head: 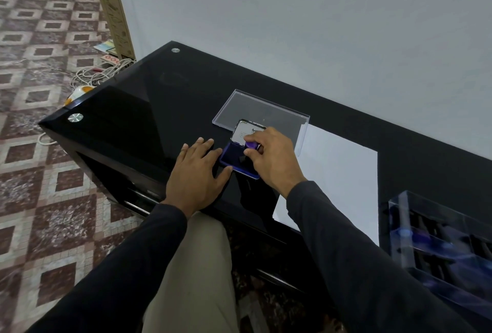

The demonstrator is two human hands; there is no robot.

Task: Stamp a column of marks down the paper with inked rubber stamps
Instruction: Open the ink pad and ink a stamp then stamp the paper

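Note:
A purple ink pad (232,158) lies open on the black glass table (149,98), its white-labelled lid (246,131) tilted up behind it. My right hand (274,158) grips a small purple rubber stamp (252,145) and holds it down on the pad. My left hand (198,170) rests flat on the table, fingers spread, touching the pad's left edge. A blank white sheet of paper (343,173) lies just right of the pad, partly under my right forearm.
A clear plastic lid (255,109) lies behind the pad. A clear box of dark stamps (439,247) stands at the right front. The table's left corner and front edge are close to my left hand. Loose cables (98,73) lie on the floor.

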